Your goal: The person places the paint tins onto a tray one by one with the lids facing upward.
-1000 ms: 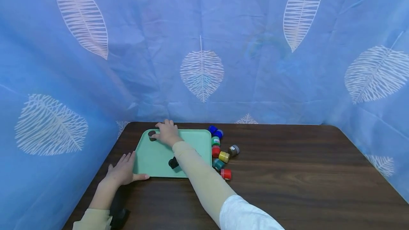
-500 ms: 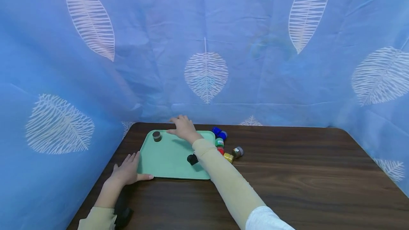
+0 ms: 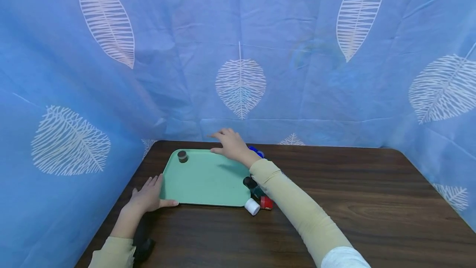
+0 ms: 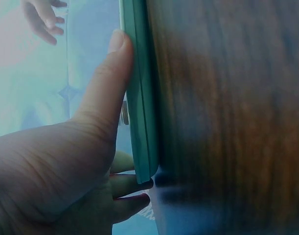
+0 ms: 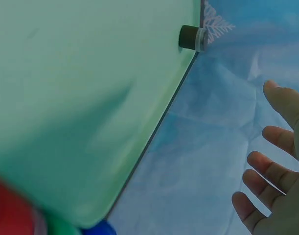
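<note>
A light green tray (image 3: 208, 181) lies on the dark wood table. My left hand (image 3: 146, 199) rests against its front left corner, fingers along the left side; in the left wrist view the thumb (image 4: 103, 90) lies straight along the front edge. One small dark brown jar (image 3: 182, 156) stands in the tray's far left corner, seen also as a brown jar (image 5: 190, 38) with a paler end in the right wrist view. My right hand (image 3: 233, 146) hovers over the far right part of the tray, fingers spread and holding nothing.
Along the tray's right side lie small jars, partly hidden by my right arm: blue jars (image 3: 256, 151), a dark teal jar (image 3: 257, 193), a red jar (image 3: 266, 202) and a white jar (image 3: 252, 206). A blue leaf-patterned cloth (image 3: 297, 94) hangs behind the table (image 3: 353, 202).
My right hand has left the brown jar and moved right across the tray, rising slightly. The white jar has come into view beside the arm. My left hand stays at the tray corner.
</note>
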`<state>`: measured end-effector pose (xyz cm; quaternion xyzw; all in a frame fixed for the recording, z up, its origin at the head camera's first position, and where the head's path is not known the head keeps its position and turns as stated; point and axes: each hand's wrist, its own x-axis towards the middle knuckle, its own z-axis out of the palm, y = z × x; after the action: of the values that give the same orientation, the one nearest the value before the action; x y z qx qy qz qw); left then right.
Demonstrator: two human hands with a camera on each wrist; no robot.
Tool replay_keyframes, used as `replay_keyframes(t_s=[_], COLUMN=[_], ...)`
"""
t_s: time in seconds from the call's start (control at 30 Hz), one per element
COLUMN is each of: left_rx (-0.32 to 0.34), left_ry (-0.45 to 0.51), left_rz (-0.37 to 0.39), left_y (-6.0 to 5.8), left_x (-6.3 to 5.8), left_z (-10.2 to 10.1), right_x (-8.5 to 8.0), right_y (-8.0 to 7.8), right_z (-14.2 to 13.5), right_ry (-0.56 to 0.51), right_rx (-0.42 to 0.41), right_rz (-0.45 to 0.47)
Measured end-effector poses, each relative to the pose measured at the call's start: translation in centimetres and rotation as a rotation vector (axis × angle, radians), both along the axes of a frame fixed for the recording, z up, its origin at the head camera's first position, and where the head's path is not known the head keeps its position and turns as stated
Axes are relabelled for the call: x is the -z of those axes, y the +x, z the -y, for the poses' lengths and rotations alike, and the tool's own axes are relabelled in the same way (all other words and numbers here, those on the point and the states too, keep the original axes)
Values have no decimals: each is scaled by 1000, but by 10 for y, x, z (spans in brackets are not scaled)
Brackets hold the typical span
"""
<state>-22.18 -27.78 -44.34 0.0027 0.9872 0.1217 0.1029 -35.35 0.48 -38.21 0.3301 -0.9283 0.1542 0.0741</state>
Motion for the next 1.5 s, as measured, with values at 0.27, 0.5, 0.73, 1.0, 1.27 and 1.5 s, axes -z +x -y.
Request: replay_keyframes(t_s=[0.27,0.5,0.73,1.0,1.27,1.5], left_rx=[10,11,3,-2,6,5], left_ry=[0,-7,4,14,14,11], left_rz=[-5,-5,-1,2,-8,-5], left_y=[0,-1,1,2,1,0], left_x=[-5,-4,-3,-1,-1,-1], left_z=[1,2,3,3,1,0], right_x=[-4,5,9,16,30,38], right_y=[20,41,69,96,117,125], right_z=[-42,-80,-107,-123,-132,-137], right_ry=[56,103,57,58,125,219], right_rx=[-107,-152,-181,-198,-145,-78], right_rz=[-119,-202,-229,-263,-229,-254])
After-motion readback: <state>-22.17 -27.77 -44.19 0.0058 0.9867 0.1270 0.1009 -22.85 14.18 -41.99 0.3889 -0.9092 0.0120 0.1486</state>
